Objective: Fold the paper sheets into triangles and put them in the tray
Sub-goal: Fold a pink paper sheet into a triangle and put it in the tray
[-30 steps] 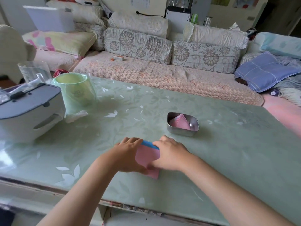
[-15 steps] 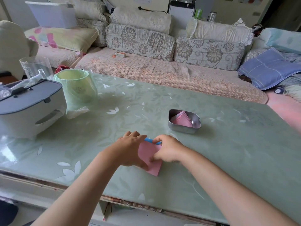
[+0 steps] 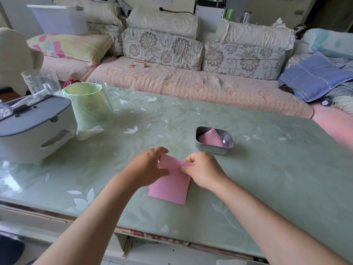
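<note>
Green table (image 3: 267,178), L hand (image 3: 150,166) & R hand (image 3: 203,170) close, each w/ pinch on far edge of pink paper sheet (image 3: 171,189)

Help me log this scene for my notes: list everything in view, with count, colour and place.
square paper sheets: small stack, pink, table's near middle
rounded metal tray: one, silver, beyond right hand
folded paper triangles: several, pink, inside tray
plastic-lined bin: one, pale green, far left
lidded plastic box: one, grey-white, left edge
leaf-patterned glass table: one, green, beneath all
floral sofa: one, beige, behind table
left hand: grips top sheet's left edge
right hand: pinches its right edge
</note>
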### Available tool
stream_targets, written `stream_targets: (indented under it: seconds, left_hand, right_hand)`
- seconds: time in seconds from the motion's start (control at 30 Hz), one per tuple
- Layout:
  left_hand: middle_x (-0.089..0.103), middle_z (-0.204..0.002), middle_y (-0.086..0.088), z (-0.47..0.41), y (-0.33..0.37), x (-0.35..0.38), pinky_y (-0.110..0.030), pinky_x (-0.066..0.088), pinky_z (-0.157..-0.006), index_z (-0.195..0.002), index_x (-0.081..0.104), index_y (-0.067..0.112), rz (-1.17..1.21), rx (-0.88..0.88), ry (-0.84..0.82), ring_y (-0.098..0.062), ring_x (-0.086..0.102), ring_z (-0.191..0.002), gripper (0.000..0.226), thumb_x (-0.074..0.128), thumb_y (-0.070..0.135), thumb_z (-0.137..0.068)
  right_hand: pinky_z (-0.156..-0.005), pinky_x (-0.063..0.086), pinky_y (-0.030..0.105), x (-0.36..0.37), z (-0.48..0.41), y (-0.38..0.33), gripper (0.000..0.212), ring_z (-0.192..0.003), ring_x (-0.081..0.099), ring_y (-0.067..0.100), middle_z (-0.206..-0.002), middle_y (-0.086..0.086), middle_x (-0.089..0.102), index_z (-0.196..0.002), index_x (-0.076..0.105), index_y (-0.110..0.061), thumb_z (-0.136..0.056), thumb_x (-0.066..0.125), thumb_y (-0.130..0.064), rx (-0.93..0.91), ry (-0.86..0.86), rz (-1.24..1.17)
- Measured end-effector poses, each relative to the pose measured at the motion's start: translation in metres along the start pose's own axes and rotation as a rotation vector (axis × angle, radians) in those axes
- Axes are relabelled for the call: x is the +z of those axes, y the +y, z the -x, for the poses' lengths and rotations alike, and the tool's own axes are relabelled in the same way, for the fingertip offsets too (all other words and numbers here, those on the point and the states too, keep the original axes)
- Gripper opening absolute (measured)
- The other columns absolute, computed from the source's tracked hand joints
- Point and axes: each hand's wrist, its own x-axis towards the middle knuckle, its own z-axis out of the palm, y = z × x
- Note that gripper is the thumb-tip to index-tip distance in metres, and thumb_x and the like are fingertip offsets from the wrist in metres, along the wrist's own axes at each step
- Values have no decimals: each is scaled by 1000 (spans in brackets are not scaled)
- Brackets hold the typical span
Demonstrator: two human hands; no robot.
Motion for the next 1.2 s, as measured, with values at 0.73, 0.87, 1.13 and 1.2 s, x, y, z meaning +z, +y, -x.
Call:
stream_targets:
  seconds: [0.73,0.87,1.13,1.2]
  left_hand:
    - [66,-94,12,-8,17,-2,-15,39,-68,-86,65,31,185,-14,258,-6,60,-90,8,72,32,-86]
    - [64,-78,12,-11,25,-1,-16,38,-57,-73,50,33,234,-57,258,-6,57,-70,24,65,27,-90]
    - [70,-87,-10,-19,40,6,-29,45,-65,-93,67,18,474,-167,107,-21,57,-69,13,55,19,-95]
    - [69,-84,-9,-21,46,12,-29,44,-64,-92,68,16,490,-170,67,-20,55,-68,13,56,19,-96]
  right_hand:
    - [-61,34,31,-11,0,24,32,-60,46,17,-59,4,56,-65,65,-7,-84,77,-30,23,59,-341]
    - [-66,46,17,-17,6,26,42,-82,63,6,-100,-23,63,-118,64,-36,-82,68,-15,-49,86,-261]
    - [-108,37,20,-31,32,46,88,-130,46,10,-144,-10,42,-147,42,-35,-75,55,12,-406,141,59]
    - [-110,37,34,-36,36,52,70,-131,47,18,-146,-3,44,-134,60,-31,-75,68,5,-440,179,145]
